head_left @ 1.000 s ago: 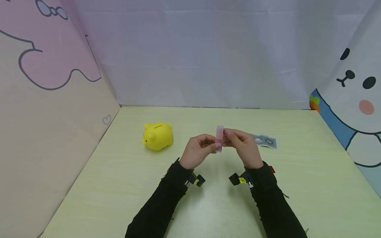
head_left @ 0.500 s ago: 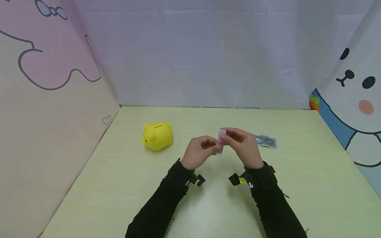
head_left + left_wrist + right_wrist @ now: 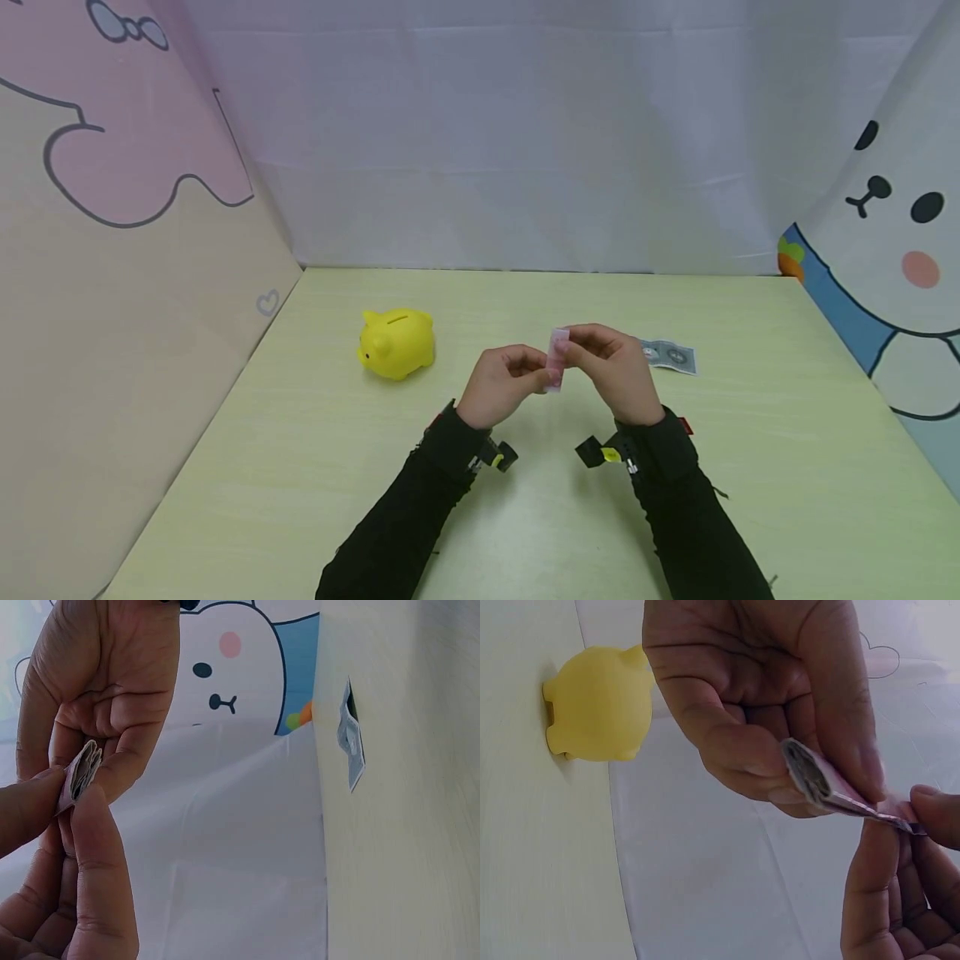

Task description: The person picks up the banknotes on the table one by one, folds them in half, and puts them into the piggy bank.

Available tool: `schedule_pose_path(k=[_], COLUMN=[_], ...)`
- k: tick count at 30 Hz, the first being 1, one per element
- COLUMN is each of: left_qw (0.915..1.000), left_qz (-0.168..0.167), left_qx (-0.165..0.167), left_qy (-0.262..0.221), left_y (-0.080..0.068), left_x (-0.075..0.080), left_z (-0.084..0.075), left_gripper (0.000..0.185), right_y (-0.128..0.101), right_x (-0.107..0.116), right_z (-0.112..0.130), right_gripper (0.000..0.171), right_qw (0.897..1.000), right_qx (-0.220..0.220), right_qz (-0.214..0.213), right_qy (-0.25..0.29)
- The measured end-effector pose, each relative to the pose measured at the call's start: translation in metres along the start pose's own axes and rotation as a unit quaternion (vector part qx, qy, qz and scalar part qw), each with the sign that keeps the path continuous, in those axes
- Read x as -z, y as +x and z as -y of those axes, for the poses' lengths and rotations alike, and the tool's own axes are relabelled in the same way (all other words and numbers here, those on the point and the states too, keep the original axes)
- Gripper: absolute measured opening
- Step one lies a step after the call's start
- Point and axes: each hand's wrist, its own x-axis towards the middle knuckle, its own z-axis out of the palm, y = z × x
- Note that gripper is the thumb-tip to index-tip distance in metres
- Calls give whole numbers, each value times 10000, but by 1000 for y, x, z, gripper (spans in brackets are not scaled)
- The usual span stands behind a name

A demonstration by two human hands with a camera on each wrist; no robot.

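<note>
A pink banknote (image 3: 557,354), folded into a narrow strip, is held above the table between both hands. My left hand (image 3: 498,383) pinches its lower part between thumb and fingers. Higher up on the strip, the thumb and fingers of my right hand (image 3: 611,371) grip it. Stacked layers show at one end of the folded banknote (image 3: 81,774) in the left wrist view. The right wrist view shows the banknote (image 3: 836,793) flattened, its layered end facing the camera. Fingers cover part of the strip.
A yellow piggy bank (image 3: 397,343) with a slot on top stands on the table (image 3: 525,517), left of the hands. Behind the right hand lies a grey-blue banknote (image 3: 671,357), partly hidden. A white curtain (image 3: 480,150) hangs behind the table.
The strip has come slightly nearer and tilted, its top leaning right. My right thumb has moved onto its face. Over the last half second, little has changed.
</note>
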Motion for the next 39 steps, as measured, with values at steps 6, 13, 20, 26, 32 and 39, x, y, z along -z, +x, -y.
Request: schedule_pose_path(k=[6, 13, 20, 26, 32, 39], left_qw=[10000, 10000, 9998, 9984, 9983, 9991], left_qz=[-12, 28, 138, 363, 304, 126], left_qx=[29, -27, -51, 139, 239, 261], left_qy=[1, -52, 137, 399, 427, 321], left_y=[-1, -1, -2, -2, -2, -1], left_x=[-1, -2, -1, 0, 0, -1], left_z=[0, 0, -3, -5, -4, -3], left_gripper=[15, 15, 16, 17, 17, 17], right_y=[0, 0, 0, 0, 0, 0], right_x=[0, 0, 1, 3, 3, 6], right_z=[-1, -3, -2, -2, -2, -1], right_gripper=[27, 25, 24, 25, 27, 26], right_qw=[9999, 9996, 9989, 9983, 9979, 9980], right_qx=[64, 202, 375, 309, 174, 43], right_qz=[7, -110, -183, -365, -380, -86], right_qy=[145, 145, 204, 333, 502, 630])
